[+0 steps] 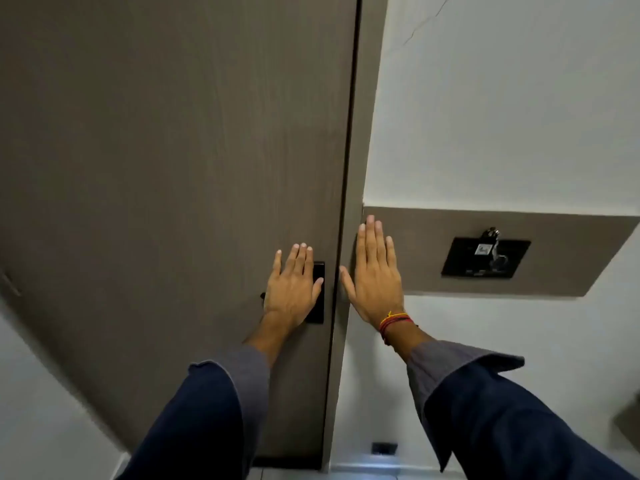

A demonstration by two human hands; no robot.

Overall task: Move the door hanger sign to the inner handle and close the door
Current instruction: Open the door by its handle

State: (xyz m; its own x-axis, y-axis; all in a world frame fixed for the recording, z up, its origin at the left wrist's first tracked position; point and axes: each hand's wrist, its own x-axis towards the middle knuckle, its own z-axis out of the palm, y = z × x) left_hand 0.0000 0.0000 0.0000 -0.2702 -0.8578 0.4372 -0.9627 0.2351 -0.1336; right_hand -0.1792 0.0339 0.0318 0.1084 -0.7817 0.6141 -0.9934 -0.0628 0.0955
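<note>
A grey-brown wooden door (173,168) fills the left and sits flush in its frame (349,209). My left hand (294,285) is held flat with fingers spread over the black lock plate (318,271) on the door, hiding most of the plate and the handle. My right hand (375,271), fingers apart and wrist wrapped in red and yellow threads, lies flat over the frame edge and the brown wall panel (485,251). Neither hand holds anything. No door hanger sign is visible.
A black card-holder switch (485,258) with a key card and keyring stuck in it is mounted on the wall panel to the right. A white wall surrounds it. A small dark floor-level fitting (384,447) sits near the skirting below.
</note>
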